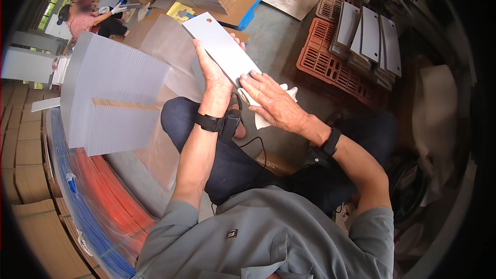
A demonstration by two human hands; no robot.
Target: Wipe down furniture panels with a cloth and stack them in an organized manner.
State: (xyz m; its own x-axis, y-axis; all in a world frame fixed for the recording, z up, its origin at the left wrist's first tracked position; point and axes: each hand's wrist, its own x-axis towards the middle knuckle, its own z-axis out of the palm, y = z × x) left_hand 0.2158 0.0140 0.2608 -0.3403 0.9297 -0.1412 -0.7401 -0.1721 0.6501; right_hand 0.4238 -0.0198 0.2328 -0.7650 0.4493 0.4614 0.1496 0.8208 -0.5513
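Above the lap, centre: thin white panel [222, 49] with a hole at its far end, gripped along its left edge by left hand [213, 80]; right hand [271, 101] pressing white cloth [268, 108] on its near end. Probably light, stiff, smooth; best held by edges.

The long flat pale grey metal plate [222, 49] at twelve o'clock is plain and unpatterned. The crumpled white cloth [263, 119] beneath it is plain too. At two o'clock the orange-red plastic lattice crate [323, 59] shows a grid pattern and carries plain grey plates [369, 33]. At nine o'clock, a translucent whitish ribbed sheet stack [111, 95].
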